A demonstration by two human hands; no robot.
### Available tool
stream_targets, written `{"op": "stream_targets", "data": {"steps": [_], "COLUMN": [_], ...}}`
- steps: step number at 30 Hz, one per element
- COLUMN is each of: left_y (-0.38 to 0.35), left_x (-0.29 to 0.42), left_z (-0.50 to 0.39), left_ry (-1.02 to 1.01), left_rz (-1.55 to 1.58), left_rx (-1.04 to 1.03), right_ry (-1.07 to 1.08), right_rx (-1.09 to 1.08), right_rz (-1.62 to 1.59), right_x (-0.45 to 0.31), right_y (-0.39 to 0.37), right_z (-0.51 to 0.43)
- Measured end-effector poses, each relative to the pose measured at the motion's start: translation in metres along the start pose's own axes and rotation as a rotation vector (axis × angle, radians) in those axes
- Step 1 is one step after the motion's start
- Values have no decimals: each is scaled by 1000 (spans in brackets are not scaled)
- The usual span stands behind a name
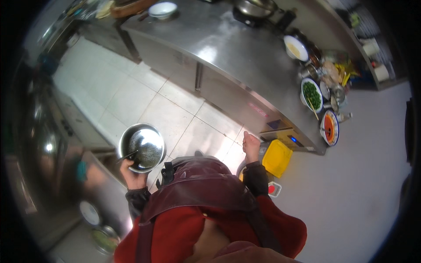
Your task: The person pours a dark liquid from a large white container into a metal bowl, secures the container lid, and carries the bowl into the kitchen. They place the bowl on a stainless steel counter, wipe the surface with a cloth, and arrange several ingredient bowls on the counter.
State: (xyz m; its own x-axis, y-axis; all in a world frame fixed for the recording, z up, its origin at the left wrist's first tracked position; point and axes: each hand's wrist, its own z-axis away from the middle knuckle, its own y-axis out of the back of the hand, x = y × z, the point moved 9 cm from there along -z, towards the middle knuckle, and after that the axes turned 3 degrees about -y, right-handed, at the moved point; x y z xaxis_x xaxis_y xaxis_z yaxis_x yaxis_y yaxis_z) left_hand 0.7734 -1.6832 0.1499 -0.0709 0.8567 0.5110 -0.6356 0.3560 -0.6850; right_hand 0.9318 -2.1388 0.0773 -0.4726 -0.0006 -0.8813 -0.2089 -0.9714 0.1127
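My left hand (134,175) grips the near rim of a round stainless steel bowl (160,138), thumb over the edge. A dark utensil handle (126,157) leans over the rim by the thumb. Inside the bowl is a dark, speckled content (148,156) under a bright reflection; what it is I cannot tell. My right hand (251,146) hangs at my right side with its fingers curled in, and nothing shows in it. It is nearest to a yellow plastic lid or tray (277,158) below the counter's end.
A stainless steel counter (227,52) runs ahead and to the right. It carries a bowl of chopped greens (311,95), a bowl of red sauce (329,128), a white bowl (162,10) and a metal pot (256,7). Left stands another steel worktop (108,184); white floor tiles (171,115) lie between.
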Motion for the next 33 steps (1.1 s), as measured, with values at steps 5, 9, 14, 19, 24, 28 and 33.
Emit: {"op": "stream_targets", "data": {"steps": [5,9,14,19,24,28,33], "left_y": [-28,-58,-84,-131,-161,-196,-247], "left_x": [-7,-11,-7,-10,-15,-33,-79], "left_z": [-18,-43,-93,-149,-201,-234,-268], "left_ry": [25,85,130,237,347,412,454], "left_rz": [-100,-156,-141,-117,-219,-307,-398], "left_rx": [93,65,-8,-192,-136,-150,-218], "right_ry": [51,98,286,234,247,247,248], "right_rx": [53,-20,-136,-155,-88,44,232], "right_rz": [-4,50,80,30,97,93,146], "right_x": [3,-12,-50,-70,-87,-88,-86], "right_y": [18,-26,-105,-153,-159,-135,-76], "right_z": [-11,-28,-44,-60,-69,-73,-87]}}
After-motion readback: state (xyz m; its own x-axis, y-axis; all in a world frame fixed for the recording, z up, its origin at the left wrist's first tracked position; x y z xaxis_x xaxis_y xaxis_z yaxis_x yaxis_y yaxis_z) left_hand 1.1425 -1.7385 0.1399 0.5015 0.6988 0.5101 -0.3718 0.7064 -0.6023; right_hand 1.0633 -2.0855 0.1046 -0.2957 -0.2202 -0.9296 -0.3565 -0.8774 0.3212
